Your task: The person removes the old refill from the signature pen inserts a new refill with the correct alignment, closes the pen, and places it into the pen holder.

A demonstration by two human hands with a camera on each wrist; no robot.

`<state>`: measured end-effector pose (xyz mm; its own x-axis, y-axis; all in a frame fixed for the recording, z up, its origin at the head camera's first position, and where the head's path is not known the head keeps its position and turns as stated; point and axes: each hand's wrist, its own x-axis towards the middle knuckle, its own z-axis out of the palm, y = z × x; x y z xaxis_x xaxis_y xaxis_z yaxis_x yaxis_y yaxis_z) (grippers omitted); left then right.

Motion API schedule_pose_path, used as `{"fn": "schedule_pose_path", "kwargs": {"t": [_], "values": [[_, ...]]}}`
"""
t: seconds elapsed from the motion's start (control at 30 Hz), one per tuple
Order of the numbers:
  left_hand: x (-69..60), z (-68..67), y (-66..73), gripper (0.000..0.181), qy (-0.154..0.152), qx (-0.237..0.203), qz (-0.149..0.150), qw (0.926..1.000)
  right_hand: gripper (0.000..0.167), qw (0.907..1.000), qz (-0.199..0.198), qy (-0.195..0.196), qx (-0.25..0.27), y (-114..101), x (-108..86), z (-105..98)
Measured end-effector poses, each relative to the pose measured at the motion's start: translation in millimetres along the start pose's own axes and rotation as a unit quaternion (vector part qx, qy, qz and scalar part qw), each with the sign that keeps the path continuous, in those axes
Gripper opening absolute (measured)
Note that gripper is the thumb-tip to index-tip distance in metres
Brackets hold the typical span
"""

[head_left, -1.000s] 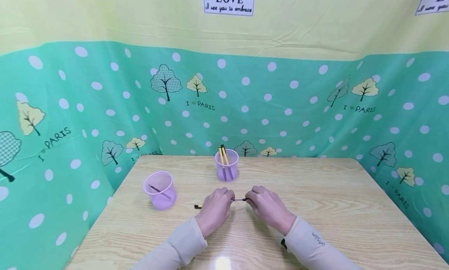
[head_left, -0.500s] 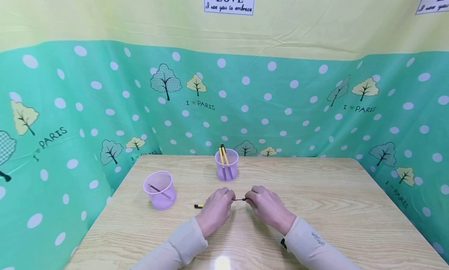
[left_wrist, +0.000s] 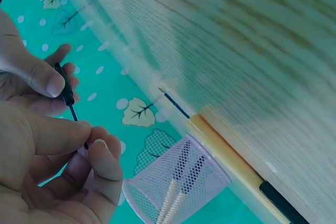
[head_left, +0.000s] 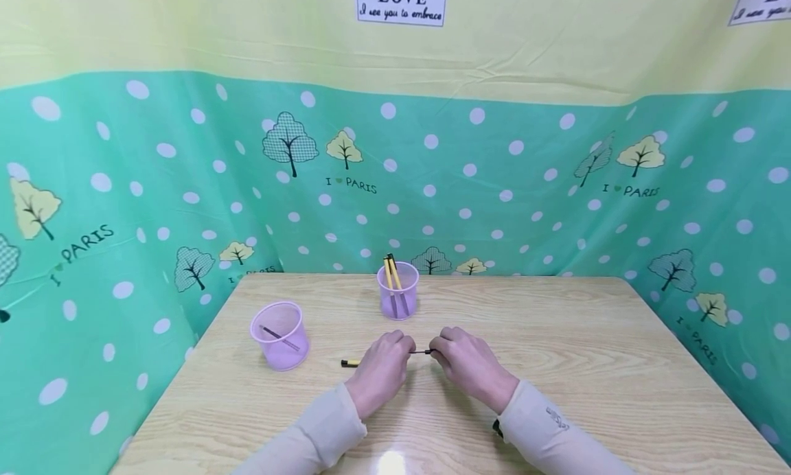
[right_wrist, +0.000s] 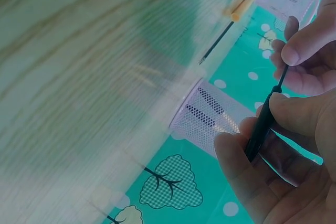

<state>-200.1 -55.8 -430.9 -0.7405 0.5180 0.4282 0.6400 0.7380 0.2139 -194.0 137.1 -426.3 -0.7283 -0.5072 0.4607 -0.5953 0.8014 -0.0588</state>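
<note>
A small black-handled screwdriver (right_wrist: 261,127) with a thin dark shaft is held between the two hands above the table. The right hand (head_left: 472,368) grips its black handle, thumb and fingers round it in the right wrist view. The left hand (head_left: 381,372) pinches the thin shaft near its tip, as the left wrist view shows; the tip is mostly hidden by the fingers. On the table beside the left hand lies a yellow-handled screwdriver (left_wrist: 226,153) with a black end and a bare shaft, partly covered by that hand in the head view.
A purple mesh cup (head_left: 398,303) with two yellow-handled tools stands behind the hands. Another purple mesh cup (head_left: 284,355) at the left holds a thin dark item. A patterned curtain (head_left: 494,187) surrounds the wooden table (head_left: 587,338) at the back and sides.
The head view has shifted very slightly. Both hands stay in nearly the same place, holding the same item.
</note>
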Motion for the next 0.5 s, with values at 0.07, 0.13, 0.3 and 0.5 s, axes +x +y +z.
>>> {"fn": "schedule_pose_path", "kwargs": {"t": [0.07,0.13,0.3,0.5], "values": [[0.3,0.1,0.7,0.015,0.001,-0.002,0.001,1.0,0.006,1.0,-0.002,0.001,0.001,-0.2,-0.1,-0.2],[0.7,0.3,1.3,0.017,0.0,-0.007,0.0,1.0,0.005,1.0,-0.004,0.001,0.001,-0.2,-0.3,-0.3],[1.6,1.5,2.2,0.017,-0.003,-0.015,0.001,0.9999,0.006,1.0,-0.005,-0.001,0.003,-0.3,-0.9,0.3],[1.9,1.7,3.3,0.026,-0.013,-0.011,0.001,0.9999,0.006,0.9999,-0.006,-0.006,0.01,-1.1,0.1,1.7]]}}
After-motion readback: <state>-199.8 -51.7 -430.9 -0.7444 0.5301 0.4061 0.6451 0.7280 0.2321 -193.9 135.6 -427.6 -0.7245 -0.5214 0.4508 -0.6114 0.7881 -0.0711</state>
